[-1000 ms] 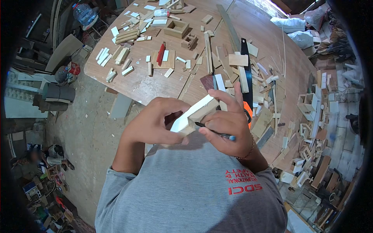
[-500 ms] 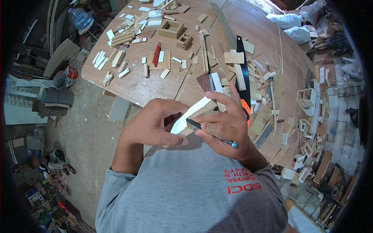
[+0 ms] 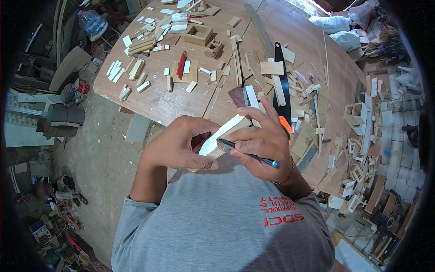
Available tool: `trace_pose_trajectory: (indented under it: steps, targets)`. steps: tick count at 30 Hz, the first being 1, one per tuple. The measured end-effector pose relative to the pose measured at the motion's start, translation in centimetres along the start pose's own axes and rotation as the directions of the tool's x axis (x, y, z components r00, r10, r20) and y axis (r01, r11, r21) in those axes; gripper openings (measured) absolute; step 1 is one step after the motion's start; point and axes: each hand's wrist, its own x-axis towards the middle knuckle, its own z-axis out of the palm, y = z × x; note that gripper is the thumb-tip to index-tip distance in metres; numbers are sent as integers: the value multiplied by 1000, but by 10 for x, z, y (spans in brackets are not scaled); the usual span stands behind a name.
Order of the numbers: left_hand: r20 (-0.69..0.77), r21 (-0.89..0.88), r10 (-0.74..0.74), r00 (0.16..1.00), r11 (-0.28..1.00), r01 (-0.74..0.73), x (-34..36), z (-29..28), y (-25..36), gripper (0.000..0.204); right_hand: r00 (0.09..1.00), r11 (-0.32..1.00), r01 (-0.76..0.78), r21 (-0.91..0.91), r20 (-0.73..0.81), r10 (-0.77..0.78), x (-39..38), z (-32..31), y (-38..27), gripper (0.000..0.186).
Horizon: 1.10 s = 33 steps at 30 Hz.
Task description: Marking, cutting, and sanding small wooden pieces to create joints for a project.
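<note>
My left hand (image 3: 176, 145) is closed around a pale, white-faced wooden piece (image 3: 229, 127), held tilted over my shirt. My right hand (image 3: 267, 149) grips a dark pen (image 3: 263, 160) with a blue end, its tip against the piece near the white face. My right index finger rests on the piece, and another finger points upward. Just beyond my hands lie a black saw (image 3: 280, 59) with an orange handle (image 3: 284, 124), white strips and wood offcuts on the table (image 3: 149, 104). Part of the piece is hidden by my fingers.
Farther back are a red tool (image 3: 182, 63) on a small board and an open wooden box (image 3: 197, 34). Wooden pieces (image 3: 358, 118) crowd the right side. A water jug (image 3: 90, 22) sits on a stool at back left. Another person (image 3: 63, 190) is low at the lower left.
The pen tip has moved up and left along the piece, with my right hand shifting slightly. My left hand has stayed nearly still. The view has shifted a little.
</note>
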Motion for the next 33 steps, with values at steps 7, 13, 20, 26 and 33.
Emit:
trace_pose_trajectory:
  steps: [7, 13, 20, 26, 33]
  targets:
    - [-8, 47, 40, 999, 998, -39, -2, -3, -3, 54, 998, 999, 30, -30, 48, -28, -1, 4, -1, 15]
    - [134, -203, -10, 991, 978, 37, 0, 4, -20, 54, 954, 1000, 8, -7, 300, -6, 2, -19, -2, 13]
    - [188, -171, -99, 977, 976, 132, 6, -4, -23, 63, 986, 978, -56, 201, 163, 23, -7, -8, 9, 11]
    - [218, -151, -78, 973, 982, 113, 9, -8, -22, 57, 994, 882, -105, 459, 86, 74, -17, 0, 20, 11]
    - [-40, 248, -236, 971, 939, 239, 39, 11, -88, 43, 982, 977, -55, 204, -165, 90, -22, -5, 37, 13]
